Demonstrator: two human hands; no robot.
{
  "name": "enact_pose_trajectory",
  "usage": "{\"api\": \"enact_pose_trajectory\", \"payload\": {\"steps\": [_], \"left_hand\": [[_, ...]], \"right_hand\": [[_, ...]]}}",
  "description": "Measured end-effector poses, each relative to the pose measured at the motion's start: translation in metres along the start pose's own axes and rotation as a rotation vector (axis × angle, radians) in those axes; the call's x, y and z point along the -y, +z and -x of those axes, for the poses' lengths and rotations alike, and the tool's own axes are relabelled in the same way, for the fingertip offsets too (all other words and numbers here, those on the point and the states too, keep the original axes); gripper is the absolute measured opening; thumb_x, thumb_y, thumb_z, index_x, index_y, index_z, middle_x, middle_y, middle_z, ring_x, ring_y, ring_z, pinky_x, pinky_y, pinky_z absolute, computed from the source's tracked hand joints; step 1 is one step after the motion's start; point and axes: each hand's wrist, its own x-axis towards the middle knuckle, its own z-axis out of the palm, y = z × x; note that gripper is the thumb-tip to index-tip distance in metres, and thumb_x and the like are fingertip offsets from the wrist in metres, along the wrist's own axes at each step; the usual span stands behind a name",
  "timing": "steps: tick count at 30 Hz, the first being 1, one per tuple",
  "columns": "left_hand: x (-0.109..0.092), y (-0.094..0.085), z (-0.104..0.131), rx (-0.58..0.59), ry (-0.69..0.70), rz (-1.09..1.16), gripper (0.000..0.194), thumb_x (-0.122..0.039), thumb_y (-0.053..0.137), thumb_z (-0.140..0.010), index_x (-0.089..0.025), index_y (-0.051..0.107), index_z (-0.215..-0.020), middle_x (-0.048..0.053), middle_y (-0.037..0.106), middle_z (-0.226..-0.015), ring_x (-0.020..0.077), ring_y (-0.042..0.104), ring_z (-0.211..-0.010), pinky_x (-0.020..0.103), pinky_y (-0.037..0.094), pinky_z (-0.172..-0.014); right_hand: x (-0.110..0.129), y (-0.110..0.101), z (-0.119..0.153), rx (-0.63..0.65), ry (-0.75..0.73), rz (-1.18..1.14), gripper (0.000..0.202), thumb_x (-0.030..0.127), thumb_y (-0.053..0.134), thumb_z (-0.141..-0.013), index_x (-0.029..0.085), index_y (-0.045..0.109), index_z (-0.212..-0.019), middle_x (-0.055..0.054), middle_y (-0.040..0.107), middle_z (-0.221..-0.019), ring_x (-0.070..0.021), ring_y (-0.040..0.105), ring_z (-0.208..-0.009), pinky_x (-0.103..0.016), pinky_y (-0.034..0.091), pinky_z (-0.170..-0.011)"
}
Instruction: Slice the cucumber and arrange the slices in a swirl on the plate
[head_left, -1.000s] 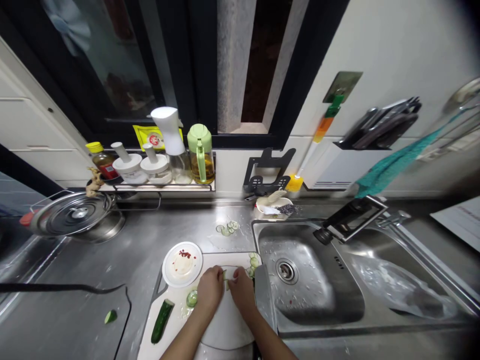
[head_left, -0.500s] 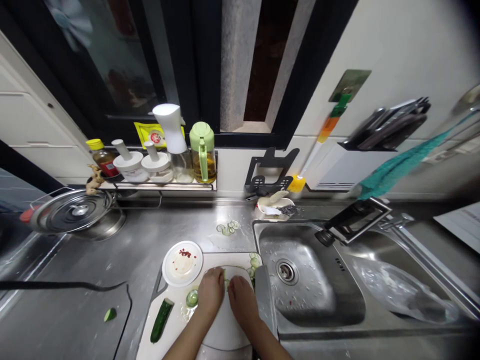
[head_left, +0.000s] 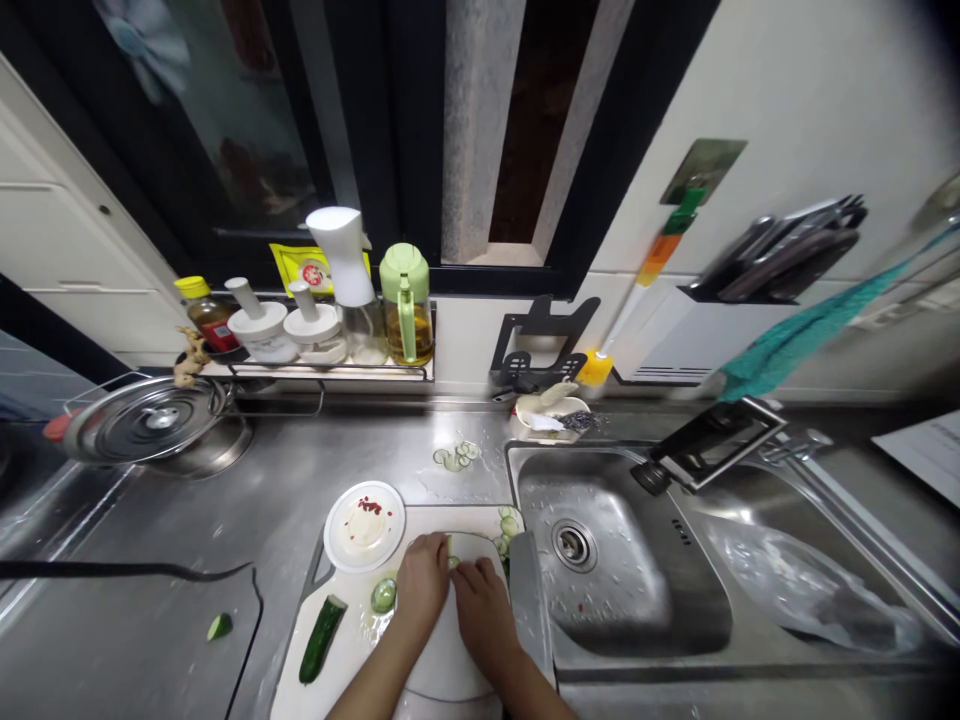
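My left hand (head_left: 422,580) is curled over a pale, rounded board or dish with a dark rim line (head_left: 446,650), its fingers closed around a piece of cucumber (head_left: 450,546) whose green edge peeks out. Close beside it, my right hand (head_left: 481,605) rests lower, fingers apart and lying fairly flat, tips near a small green slice (head_left: 454,562). Left of the hands lie a cut cucumber end (head_left: 383,596) and a longer cucumber piece (head_left: 323,640), both on the white cutting board (head_left: 300,690). Thin cucumber slices (head_left: 508,524) sit at its upper right corner.
A white plate (head_left: 337,540) with red chilli bits covers the board's upper left corner. Right of the board is a steel sink (head_left: 622,560). More slices (head_left: 456,456) lie on the counter behind. A lidded pot (head_left: 157,420) and a condiment rack (head_left: 360,372) stand behind left.
My right hand's fingers have uncurled from a pinch and now lie flatter and more spread, a little apart from the left. My left hand has barely moved.
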Motion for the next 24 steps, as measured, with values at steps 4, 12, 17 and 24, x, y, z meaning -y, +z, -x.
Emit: {"api": "enact_pose_trajectory", "payload": {"steps": [4,12,17,24], "left_hand": [[-0.001,-0.001,-0.001,0.014,-0.013,0.005,0.028,-0.022,0.041,-0.090,-0.019,0.068,-0.096,0.007,0.068,-0.091,0.0175,0.061,-0.085,0.027,0.038,-0.076],[-0.001,-0.002,0.000,0.006,0.007,0.052,0.028,-0.021,0.041,-0.089,-0.018,0.068,-0.094,0.008,0.069,-0.090,0.0181,0.062,-0.085,0.028,0.040,-0.078],[0.003,-0.017,0.004,-0.033,0.026,0.140,0.030,-0.021,0.041,-0.088,-0.018,0.069,-0.095,0.008,0.070,-0.091,0.0183,0.064,-0.087,0.029,0.044,-0.081],[0.044,-0.062,0.025,-0.122,-0.132,0.127,0.032,-0.029,0.042,-0.087,-0.019,0.068,-0.101,0.009,0.071,-0.103,0.0223,0.065,-0.095,0.032,0.046,-0.086]], "right_hand": [[0.000,-0.002,0.001,-0.008,0.003,0.043,0.024,0.006,0.060,-0.080,0.020,0.065,-0.098,-0.004,0.066,-0.099,-0.0233,0.051,-0.094,-0.034,0.042,-0.074],[0.003,-0.008,-0.001,0.021,0.010,0.024,0.026,0.004,0.056,-0.079,0.020,0.067,-0.097,-0.005,0.066,-0.097,-0.0239,0.051,-0.092,-0.034,0.043,-0.073],[0.001,-0.017,0.002,-0.016,0.032,-0.074,0.026,0.004,0.054,-0.080,0.019,0.067,-0.096,-0.004,0.067,-0.097,-0.0223,0.049,-0.091,-0.035,0.043,-0.084],[-0.009,-0.023,0.021,-0.048,0.054,-0.155,0.028,0.004,0.049,-0.083,0.019,0.067,-0.097,-0.003,0.066,-0.101,-0.0224,0.048,-0.098,-0.035,0.041,-0.092]]}}
